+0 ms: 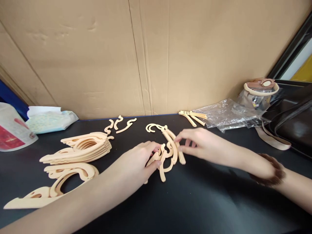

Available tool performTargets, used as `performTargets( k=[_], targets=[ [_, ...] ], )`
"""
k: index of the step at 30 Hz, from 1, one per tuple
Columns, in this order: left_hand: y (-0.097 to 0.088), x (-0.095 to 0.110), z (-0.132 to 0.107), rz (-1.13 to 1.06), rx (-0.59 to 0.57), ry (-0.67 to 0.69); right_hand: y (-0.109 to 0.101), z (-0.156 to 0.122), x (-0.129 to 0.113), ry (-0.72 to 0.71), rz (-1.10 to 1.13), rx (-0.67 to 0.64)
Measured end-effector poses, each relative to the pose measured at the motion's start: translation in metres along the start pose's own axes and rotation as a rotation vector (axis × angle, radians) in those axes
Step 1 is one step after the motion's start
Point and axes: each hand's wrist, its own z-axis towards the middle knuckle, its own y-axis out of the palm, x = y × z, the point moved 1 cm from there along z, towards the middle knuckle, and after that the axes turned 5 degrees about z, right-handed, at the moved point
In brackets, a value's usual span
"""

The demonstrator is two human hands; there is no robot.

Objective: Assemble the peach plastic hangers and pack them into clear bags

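Observation:
Loose beige curved pieces, which look like parts of folding clothes hangers point(162, 172), lie in a small pile on the black tabletop between my hands. My left hand point(146, 159) is closed at the pile's left side, thumb and fingers pinching a curved hanger part; its far fingertips are partly hidden. On the right of the pile, my right hand point(196, 143) has thumb and index finger at the edge of a long hanger arm point(173, 143). Just behind the pile lie hook-shaped pieces point(154, 126).
Stacked beige hangers point(97, 152) lie at left, with more hangers point(91, 170) in front. Small hooks point(118, 122) and narrow strips point(193, 116) lie at the back. A tissue pack point(52, 120), paper cup point(14, 130), plastic bag point(224, 113), clear bottle point(259, 97) and black bag point(290, 113) flank them. Cardboard point(156, 58) stands behind.

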Motion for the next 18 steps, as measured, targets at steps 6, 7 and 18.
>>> performTargets(
  k=[6,7,18],
  targets=[
    [0.008,-0.01,-0.012,-0.032,0.106,0.104,0.001,-0.018,-0.04,-0.112,0.067,-0.039],
    [0.009,-0.014,-0.013,0.007,0.147,0.137,0.001,-0.018,-0.037,-0.109,-0.002,0.003],
    [0.015,-0.015,-0.024,0.094,0.078,0.432,0.026,-0.019,-0.028,-0.255,-0.27,-0.038]
  ],
)
